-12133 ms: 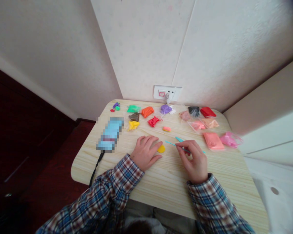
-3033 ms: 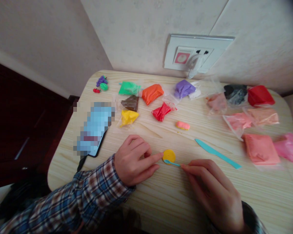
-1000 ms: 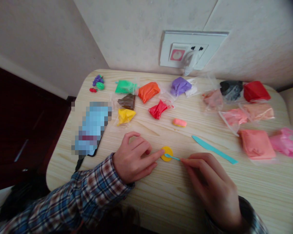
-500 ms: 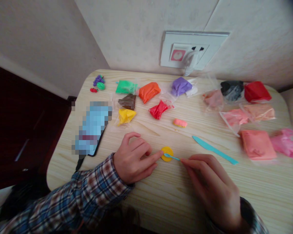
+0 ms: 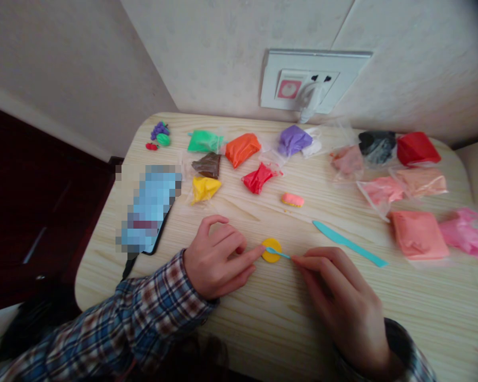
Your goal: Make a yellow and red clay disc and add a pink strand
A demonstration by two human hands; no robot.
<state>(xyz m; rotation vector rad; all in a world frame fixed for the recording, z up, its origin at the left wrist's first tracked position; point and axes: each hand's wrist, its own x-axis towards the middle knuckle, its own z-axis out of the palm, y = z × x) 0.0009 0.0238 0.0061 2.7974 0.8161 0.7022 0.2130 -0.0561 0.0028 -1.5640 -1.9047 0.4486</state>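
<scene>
A flat yellow clay disc (image 5: 274,256) lies on the wooden table in front of me. The index finger of my left hand (image 5: 219,262) touches its left edge, while the other fingers are partly bent and hold nothing. My right hand (image 5: 342,302) pinches a thin light-blue modelling tool (image 5: 283,255) between thumb and fingers. The tool's small spoon-like tip rests over the disc, close to my left fingertip. Beyond the disc sits a small pink-and-yellow clay piece (image 5: 292,199). A turquoise plastic knife (image 5: 348,243) lies beyond my right hand.
Bags of coloured clay, such as the yellow bag (image 5: 205,188) and red bag (image 5: 258,178), line the back; more, like the salmon bag (image 5: 419,235), lie right. A phone (image 5: 149,209) and a purple clay grape bunch (image 5: 159,130) are left. A wall socket (image 5: 314,82) holds a plug.
My right hand has shifted slightly left, bringing the tool's tip nearer the disc's left edge. My left hand stays at the disc.
</scene>
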